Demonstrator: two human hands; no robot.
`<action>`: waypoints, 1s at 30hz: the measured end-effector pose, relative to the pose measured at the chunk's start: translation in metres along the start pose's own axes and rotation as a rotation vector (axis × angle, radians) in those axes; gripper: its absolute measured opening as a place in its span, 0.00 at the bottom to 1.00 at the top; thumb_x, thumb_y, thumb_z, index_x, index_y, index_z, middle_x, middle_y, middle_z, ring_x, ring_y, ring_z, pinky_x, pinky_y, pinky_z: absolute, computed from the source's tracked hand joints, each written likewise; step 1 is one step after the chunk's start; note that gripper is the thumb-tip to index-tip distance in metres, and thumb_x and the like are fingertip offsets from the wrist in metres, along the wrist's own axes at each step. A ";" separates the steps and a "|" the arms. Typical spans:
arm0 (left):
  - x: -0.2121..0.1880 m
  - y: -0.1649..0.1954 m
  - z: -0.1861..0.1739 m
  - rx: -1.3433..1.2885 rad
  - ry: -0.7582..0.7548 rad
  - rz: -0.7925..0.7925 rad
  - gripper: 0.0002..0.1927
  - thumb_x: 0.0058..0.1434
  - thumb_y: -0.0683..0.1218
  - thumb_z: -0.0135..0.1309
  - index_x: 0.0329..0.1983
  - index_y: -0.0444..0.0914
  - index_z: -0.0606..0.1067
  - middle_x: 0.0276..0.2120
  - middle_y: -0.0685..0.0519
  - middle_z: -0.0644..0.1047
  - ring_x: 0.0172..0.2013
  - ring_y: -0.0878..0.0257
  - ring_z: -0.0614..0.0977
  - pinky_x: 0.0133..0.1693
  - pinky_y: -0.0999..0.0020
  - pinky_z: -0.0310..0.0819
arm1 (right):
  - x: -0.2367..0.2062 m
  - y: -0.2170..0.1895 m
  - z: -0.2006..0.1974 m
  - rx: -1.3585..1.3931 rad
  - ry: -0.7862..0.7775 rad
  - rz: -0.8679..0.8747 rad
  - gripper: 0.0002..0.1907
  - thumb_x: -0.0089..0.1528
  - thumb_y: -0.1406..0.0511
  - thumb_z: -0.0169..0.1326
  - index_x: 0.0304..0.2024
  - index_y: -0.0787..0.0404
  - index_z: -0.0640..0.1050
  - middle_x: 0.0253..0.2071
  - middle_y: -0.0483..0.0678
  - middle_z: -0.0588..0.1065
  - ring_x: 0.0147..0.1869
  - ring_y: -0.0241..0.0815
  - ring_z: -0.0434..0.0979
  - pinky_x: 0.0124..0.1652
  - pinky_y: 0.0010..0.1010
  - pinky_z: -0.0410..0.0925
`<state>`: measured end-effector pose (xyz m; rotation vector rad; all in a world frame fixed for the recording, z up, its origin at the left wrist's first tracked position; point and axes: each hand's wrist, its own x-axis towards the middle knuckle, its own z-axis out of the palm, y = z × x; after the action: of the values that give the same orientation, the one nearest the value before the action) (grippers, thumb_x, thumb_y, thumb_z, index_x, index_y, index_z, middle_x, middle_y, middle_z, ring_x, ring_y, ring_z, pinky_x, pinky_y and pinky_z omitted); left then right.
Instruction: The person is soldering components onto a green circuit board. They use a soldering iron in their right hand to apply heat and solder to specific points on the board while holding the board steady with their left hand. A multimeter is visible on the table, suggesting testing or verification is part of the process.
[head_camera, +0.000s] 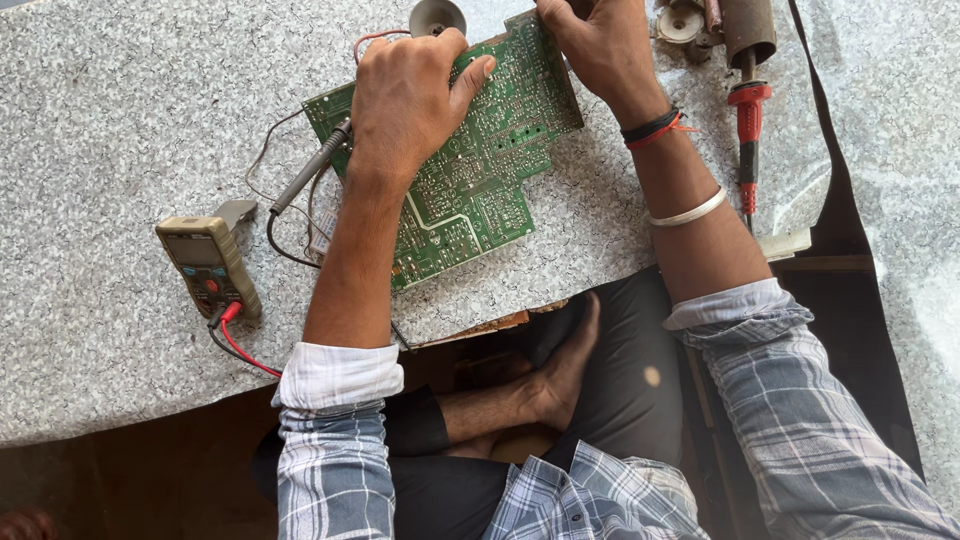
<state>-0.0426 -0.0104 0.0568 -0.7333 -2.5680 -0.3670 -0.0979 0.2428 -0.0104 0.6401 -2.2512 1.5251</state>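
While both hands press on it, a green circuit board, stepped in outline and laced with pale solder traces, lies flat on a speckled grey table. The left hand spreads over its top edge, holding a grey probe; the right hand grips the far corner. A tan multimeter rests nearby.

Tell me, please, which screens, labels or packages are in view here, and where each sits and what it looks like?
Multimeter: left on the speckled table, beside the left hand's forearm; oblong, tan-yellow, dark rectangular screen, red and black leads plugged in.
Packages, signs or separate labels: none seen.
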 end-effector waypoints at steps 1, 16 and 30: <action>0.000 0.000 0.000 -0.001 0.001 0.001 0.20 0.71 0.59 0.58 0.36 0.39 0.81 0.17 0.52 0.77 0.18 0.61 0.79 0.38 0.54 0.74 | 0.000 -0.001 0.000 0.003 -0.003 0.013 0.12 0.76 0.65 0.58 0.39 0.66 0.79 0.30 0.41 0.76 0.34 0.29 0.76 0.32 0.24 0.68; 0.002 0.001 0.003 0.002 0.011 0.005 0.20 0.71 0.60 0.58 0.34 0.39 0.81 0.16 0.53 0.76 0.17 0.63 0.78 0.36 0.55 0.74 | 0.000 0.000 -0.002 -0.031 0.015 -0.001 0.11 0.76 0.65 0.57 0.39 0.66 0.79 0.30 0.41 0.75 0.33 0.28 0.76 0.32 0.23 0.68; -0.001 0.000 0.003 0.009 -0.013 -0.009 0.21 0.71 0.60 0.58 0.35 0.39 0.81 0.16 0.53 0.76 0.17 0.63 0.78 0.36 0.55 0.74 | -0.001 0.007 0.001 -0.081 0.047 -0.039 0.10 0.73 0.65 0.58 0.43 0.68 0.81 0.34 0.45 0.80 0.38 0.32 0.80 0.36 0.26 0.72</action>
<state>-0.0427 -0.0101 0.0535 -0.7233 -2.5847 -0.3537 -0.1012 0.2440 -0.0163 0.6142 -2.2395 1.4086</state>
